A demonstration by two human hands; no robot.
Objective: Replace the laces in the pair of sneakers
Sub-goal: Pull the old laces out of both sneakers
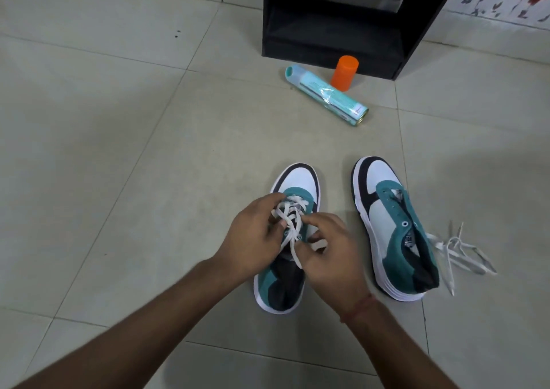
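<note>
Both hands are on the near sneaker (285,240), toe pointing away: left hand (253,240) pinches the white lace (290,225), right hand (330,254) grips its tail. Bare sneaker (393,231) lies beyond my right hand, the nearer one.

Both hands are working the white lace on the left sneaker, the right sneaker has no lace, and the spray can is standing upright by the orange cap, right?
Not quite: the head view shows the spray can lying on its side by the orange cap. The rest holds.
</note>
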